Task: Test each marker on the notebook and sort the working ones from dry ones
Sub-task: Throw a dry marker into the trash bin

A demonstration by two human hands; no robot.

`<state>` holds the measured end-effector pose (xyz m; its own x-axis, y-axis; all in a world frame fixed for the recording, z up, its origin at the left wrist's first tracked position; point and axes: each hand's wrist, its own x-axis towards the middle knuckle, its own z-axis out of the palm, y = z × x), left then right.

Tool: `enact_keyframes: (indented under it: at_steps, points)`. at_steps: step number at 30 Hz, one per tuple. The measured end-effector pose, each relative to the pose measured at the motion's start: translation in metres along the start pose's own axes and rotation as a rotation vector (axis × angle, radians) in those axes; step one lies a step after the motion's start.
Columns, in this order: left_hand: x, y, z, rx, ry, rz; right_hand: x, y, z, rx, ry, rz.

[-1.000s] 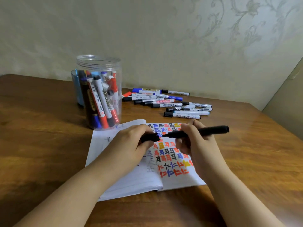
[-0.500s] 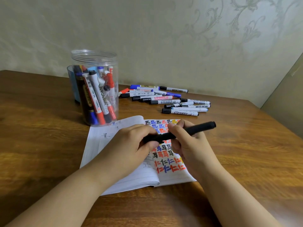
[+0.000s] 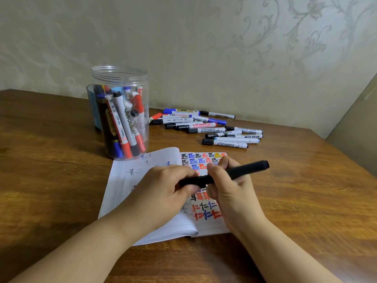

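An open notebook [image 3: 132, 180] lies on the wooden table, its right page covered in red, blue, black and yellow test marks. Above it both hands hold one black marker [image 3: 244, 170]. My right hand [image 3: 230, 188] grips the barrel, whose rear end points up to the right. My left hand [image 3: 163, 190] grips the cap end at the left. The cap sits against the barrel, and no tip shows.
A clear plastic jar [image 3: 120, 78] with several markers stands behind the notebook on the left, a blue cup [image 3: 91, 111] behind it. Several capped markers [image 3: 212, 129] lie in a loose pile near the wall. The table's right edge [image 3: 346, 160] runs diagonally.
A second ago the cap in my left hand stood apart from the marker's tip. The two have come together, and the marker's rear end has tilted upward.
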<state>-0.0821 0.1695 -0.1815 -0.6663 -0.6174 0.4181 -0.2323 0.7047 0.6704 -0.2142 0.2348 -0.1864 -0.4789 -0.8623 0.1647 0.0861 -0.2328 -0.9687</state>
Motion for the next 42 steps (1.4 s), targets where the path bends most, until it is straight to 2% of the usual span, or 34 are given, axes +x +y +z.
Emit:
enact_keyframes:
  at_steps: [5,11,14,20,24,28,30,33,36,38,42]
  points:
    - [0.006,0.002,-0.007,0.028,-0.058,-0.081,0.001,-0.009,0.000,-0.095,-0.056,0.029]
    - [-0.007,0.017,-0.046,0.168,0.055,-0.129,-0.004,-0.037,-0.001,0.109,-0.026,0.070]
    - [-0.043,0.021,-0.070,0.233,0.148,-0.166,-0.015,-0.046,0.018,0.060,-0.190,0.069]
    - [-0.157,0.015,-0.125,0.360,0.354,-0.266,-0.063,-0.045,0.101,-0.004,-0.651,0.053]
    - [-0.260,0.001,-0.162,0.514,0.474,-0.432,-0.113,-0.018,0.182,0.020,-0.864,0.106]
    - [-0.377,-0.014,-0.196,0.623,0.630,-0.689,-0.176,0.026,0.261,-0.023,-0.994,0.189]
    - [-0.455,-0.015,-0.212,0.649,0.697,-0.875,-0.224,0.060,0.314,-0.077,-1.081,0.252]
    - [-0.513,-0.015,-0.212,0.608,0.743,-1.035,-0.258,0.100,0.345,-0.180,-1.132,0.276]
    - [-0.582,-0.013,-0.210,0.568,0.827,-1.185,-0.313,0.147,0.382,-0.320,-1.256,0.415]
    - [-0.611,-0.012,-0.203,0.540,0.814,-1.279,-0.338,0.174,0.394,-0.459,-1.313,0.488]
    - [-0.630,-0.011,-0.195,0.527,0.826,-1.328,-0.355,0.195,0.399,-0.652,-1.380,0.529]
